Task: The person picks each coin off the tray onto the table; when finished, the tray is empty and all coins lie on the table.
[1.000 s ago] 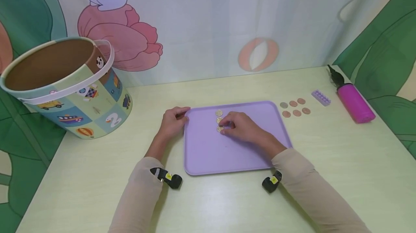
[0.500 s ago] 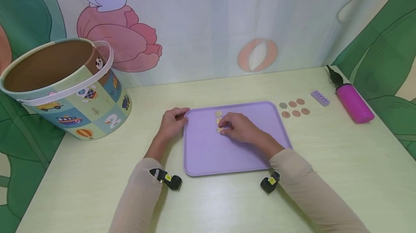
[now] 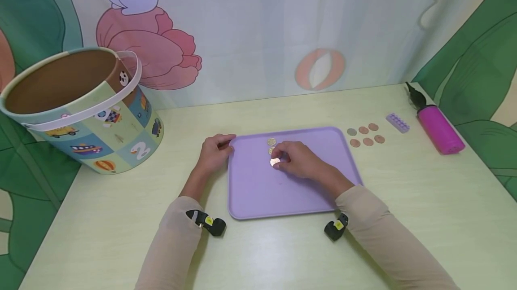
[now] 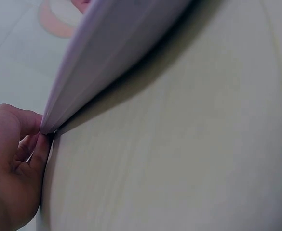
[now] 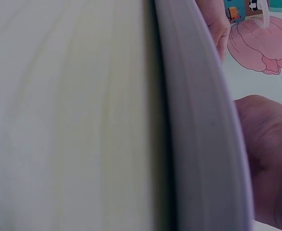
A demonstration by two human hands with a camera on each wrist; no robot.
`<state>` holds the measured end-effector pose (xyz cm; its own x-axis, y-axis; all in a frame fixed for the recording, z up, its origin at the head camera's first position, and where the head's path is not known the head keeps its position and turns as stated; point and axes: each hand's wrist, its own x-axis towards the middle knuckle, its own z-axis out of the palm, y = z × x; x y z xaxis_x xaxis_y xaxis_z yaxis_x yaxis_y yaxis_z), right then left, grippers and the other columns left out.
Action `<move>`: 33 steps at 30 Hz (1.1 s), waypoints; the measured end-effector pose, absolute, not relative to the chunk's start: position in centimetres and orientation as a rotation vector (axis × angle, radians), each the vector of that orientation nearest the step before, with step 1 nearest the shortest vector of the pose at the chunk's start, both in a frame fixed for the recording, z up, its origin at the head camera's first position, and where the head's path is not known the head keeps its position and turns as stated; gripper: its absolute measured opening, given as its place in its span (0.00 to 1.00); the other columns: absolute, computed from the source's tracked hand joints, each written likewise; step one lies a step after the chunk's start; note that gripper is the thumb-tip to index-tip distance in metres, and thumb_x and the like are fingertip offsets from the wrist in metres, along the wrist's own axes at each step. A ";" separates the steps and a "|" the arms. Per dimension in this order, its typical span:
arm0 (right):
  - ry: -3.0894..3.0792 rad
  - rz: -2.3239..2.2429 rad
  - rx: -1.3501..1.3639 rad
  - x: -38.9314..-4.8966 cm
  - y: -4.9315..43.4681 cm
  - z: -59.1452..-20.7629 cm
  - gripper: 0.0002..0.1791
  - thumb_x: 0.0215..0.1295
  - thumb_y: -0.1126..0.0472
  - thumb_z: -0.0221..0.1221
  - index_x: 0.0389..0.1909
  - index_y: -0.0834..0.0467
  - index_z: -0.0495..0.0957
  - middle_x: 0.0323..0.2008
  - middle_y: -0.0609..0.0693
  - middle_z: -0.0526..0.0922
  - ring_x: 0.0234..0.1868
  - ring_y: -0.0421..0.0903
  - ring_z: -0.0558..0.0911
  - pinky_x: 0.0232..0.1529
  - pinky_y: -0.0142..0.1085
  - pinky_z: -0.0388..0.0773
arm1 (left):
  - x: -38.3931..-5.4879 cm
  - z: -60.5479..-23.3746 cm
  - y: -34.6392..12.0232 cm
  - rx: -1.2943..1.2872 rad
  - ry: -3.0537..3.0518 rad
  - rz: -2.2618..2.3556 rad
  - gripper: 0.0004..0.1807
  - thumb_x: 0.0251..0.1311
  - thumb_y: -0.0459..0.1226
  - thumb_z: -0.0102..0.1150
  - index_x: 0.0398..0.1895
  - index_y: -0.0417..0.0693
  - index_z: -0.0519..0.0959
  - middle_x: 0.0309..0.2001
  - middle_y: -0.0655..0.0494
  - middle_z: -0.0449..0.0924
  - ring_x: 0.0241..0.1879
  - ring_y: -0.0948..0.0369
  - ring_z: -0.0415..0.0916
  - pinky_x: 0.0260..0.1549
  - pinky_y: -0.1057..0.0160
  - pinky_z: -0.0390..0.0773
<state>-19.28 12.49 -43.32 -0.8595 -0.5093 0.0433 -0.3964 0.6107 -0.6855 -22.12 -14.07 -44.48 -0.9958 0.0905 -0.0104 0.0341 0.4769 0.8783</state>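
Note:
A light purple tray [image 3: 258, 191] lies on the table. My left hand [image 3: 214, 154] pinches its far left corner; in the left wrist view the hand [image 4: 15, 163] has its fingertips at the tray's rim [image 4: 97, 67]. Over the tray, my right hand [image 3: 296, 159] pinches a shiny coin [image 3: 275, 162] between thumb and fingers. Two gold-coloured coins lie in a line just beyond it, the far coin [image 3: 272, 142] in full view and the nearer coin [image 3: 271, 150] partly covered by the fingers. In the right wrist view the tray's side wall hides the fingertips of the right hand [image 5: 271, 159].
Several copper-coloured coins [image 3: 368, 142] and a grey coin [image 3: 352, 132] lie right of the tray. Beyond them are a purple studded toy brick [image 3: 398, 122] and a magenta cylinder with a black nozzle [image 3: 441, 129]. A large patterned bucket [image 3: 117, 133] stands at the left.
The coin in my right hand has tilted, and its face now shows larger and brighter. My left hand keeps its place at the tray's corner.

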 end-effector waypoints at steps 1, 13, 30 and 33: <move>2.675 -1.085 -0.767 -19.3 12.5 -43.4 0.08 0.59 0.65 0.69 0.40 0.58 0.83 0.34 0.51 0.85 0.27 0.36 0.72 0.34 0.28 0.72 | -22.1 -44.5 -14.1 0.112 2.653 1.572 0.22 0.61 0.24 0.55 0.60 0.35 0.80 0.58 0.36 0.82 0.61 0.46 0.79 0.65 0.52 0.79; 2.652 -1.041 -0.857 -19.3 12.6 -43.6 0.08 0.66 0.65 0.63 0.45 0.59 0.85 0.27 0.46 0.80 0.31 0.37 0.72 0.35 0.28 0.70 | -22.1 -44.4 -14.2 0.104 2.650 1.575 0.22 0.61 0.24 0.55 0.60 0.34 0.80 0.59 0.35 0.81 0.62 0.45 0.78 0.66 0.53 0.78; 2.663 -1.066 -0.731 -19.4 13.4 -43.4 0.13 0.63 0.62 0.68 0.48 0.58 0.86 0.31 0.49 0.87 0.31 0.38 0.75 0.36 0.28 0.72 | -22.2 -44.6 -14.1 0.105 2.647 1.571 0.22 0.62 0.25 0.55 0.60 0.35 0.80 0.59 0.36 0.81 0.62 0.46 0.79 0.66 0.53 0.79; 2.674 -1.113 -0.704 -19.6 13.7 -43.6 0.14 0.61 0.63 0.69 0.48 0.59 0.86 0.32 0.50 0.88 0.32 0.38 0.78 0.37 0.29 0.74 | -22.2 -44.5 -14.1 0.104 2.644 1.578 0.22 0.62 0.25 0.55 0.60 0.35 0.80 0.59 0.36 0.81 0.62 0.46 0.79 0.66 0.53 0.78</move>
<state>-19.59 13.70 -43.64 -0.8762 -0.4809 0.0317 -0.3615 0.6122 -0.7032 -22.18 -14.14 -44.49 -0.9959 0.0893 -0.0175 0.0270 0.4732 0.8805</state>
